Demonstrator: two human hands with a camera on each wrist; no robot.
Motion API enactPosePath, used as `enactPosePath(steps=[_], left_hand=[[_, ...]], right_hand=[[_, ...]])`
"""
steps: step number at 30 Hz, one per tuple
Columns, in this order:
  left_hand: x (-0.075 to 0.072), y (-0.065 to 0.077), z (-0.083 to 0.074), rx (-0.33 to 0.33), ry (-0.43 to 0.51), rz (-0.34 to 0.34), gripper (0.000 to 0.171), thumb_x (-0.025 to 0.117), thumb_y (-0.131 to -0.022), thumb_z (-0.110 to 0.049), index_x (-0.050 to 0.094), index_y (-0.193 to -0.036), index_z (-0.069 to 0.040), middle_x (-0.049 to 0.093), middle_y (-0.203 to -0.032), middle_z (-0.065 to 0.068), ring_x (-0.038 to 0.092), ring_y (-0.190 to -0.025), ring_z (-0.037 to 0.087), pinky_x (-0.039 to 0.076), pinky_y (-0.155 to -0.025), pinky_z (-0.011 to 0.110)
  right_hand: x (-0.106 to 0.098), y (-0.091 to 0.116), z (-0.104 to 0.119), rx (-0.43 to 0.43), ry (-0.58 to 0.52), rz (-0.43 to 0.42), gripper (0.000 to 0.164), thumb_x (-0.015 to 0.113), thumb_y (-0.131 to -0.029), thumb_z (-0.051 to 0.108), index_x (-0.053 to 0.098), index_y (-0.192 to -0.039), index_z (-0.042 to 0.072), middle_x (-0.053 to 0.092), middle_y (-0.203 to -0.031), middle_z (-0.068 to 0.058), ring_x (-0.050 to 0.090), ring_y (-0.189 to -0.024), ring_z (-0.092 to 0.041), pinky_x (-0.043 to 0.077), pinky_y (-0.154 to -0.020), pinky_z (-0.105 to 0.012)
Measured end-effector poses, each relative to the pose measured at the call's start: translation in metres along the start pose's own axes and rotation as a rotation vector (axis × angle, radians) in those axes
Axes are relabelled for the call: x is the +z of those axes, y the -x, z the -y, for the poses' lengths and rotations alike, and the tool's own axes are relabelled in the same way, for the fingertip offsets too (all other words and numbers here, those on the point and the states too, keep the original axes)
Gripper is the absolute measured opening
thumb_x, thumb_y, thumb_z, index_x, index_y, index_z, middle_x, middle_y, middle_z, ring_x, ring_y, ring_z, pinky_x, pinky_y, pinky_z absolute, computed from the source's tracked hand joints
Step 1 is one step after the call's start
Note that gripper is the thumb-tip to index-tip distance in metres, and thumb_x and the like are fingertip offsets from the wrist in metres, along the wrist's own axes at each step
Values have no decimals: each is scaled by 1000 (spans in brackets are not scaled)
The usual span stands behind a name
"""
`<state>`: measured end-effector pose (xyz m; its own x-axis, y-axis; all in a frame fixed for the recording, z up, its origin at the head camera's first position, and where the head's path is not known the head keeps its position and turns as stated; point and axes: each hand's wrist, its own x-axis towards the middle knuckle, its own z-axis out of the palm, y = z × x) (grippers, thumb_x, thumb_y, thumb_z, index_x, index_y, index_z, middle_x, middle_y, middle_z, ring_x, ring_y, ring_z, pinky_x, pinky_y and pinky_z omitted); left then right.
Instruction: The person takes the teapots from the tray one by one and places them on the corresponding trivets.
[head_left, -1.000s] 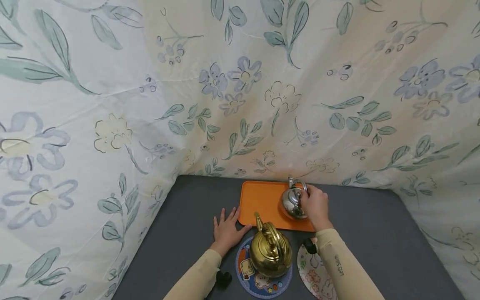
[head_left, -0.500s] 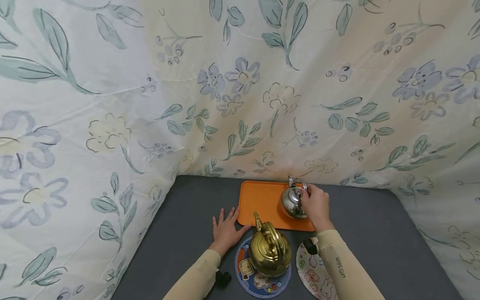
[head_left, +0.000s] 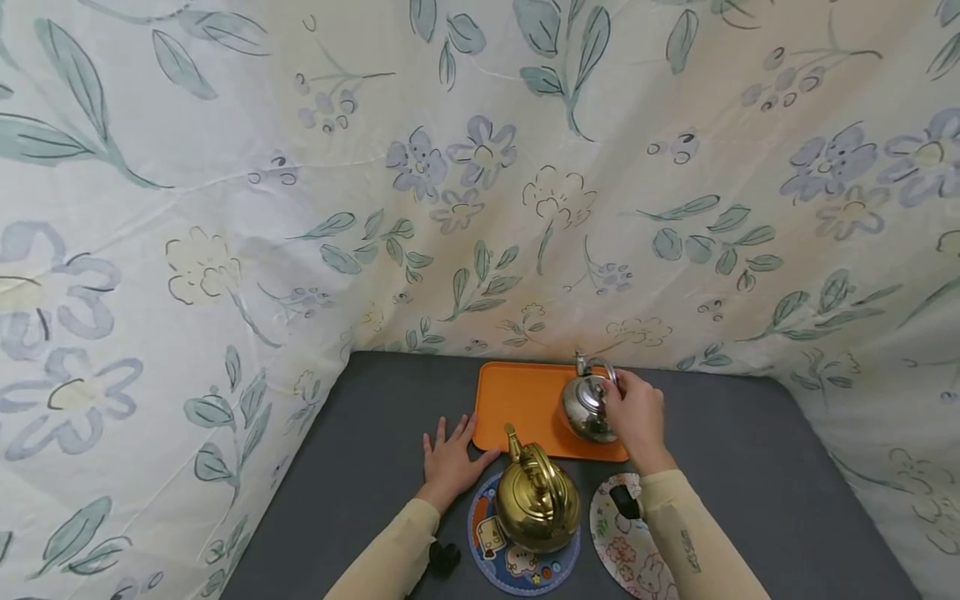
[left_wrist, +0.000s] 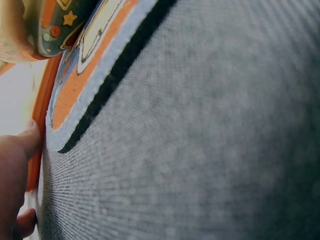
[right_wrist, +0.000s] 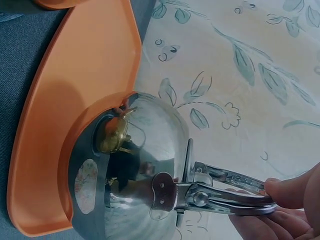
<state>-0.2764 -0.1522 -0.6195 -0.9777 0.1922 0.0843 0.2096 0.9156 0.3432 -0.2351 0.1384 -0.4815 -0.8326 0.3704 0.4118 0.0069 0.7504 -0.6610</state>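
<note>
A shiny silver kettle (head_left: 588, 408) is at the right end of the orange tray (head_left: 517, 400); whether its base touches the tray I cannot tell. My right hand (head_left: 636, 417) grips its raised handle (right_wrist: 225, 197), thumb on one side and fingers on the other in the right wrist view. My left hand (head_left: 452, 465) lies with fingers spread by the tray's left front corner, its fingertips at the rim. Nearer to me, a gold kettle (head_left: 536, 508) stands on a round blue cartoon mat (head_left: 483, 567), its spout pointing toward the tray.
A round white mat with pink rabbits and flowers (head_left: 622, 550) lies partly under my right forearm. The dark grey tabletop (head_left: 375, 450) ends at a flower-print cloth (head_left: 555, 208) that hangs behind and along both sides.
My right hand and the silver kettle have shifted very slightly to the right relative to the tray. The left hand, the tray and the gold kettle keep their places.
</note>
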Motion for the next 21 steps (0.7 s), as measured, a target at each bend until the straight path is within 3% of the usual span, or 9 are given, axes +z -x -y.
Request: enactPosePath(steps=[13,21], left_hand=[[1,2,4,23,5,-21,90,54,-86,-79,38,-158,-28,40,-161,-1,22,-153,42,16,-117,71],[-2,3,2,23,8,-13,90,54,-85,-79,37,-158,-28,40,-161,-1,21,-153,42,15,-117,71]], right_hand=[[-17,20,6,11,5,-17,33,65,-99,14,67,-124,-8,74,-104,-26,74,-87,-39,60,-72,-52],[-28,31,5,-41,-4,-59,31,68,-97,12,69,-120,-7,75,-101,-26,74,-86,-39,60,-70,-53]])
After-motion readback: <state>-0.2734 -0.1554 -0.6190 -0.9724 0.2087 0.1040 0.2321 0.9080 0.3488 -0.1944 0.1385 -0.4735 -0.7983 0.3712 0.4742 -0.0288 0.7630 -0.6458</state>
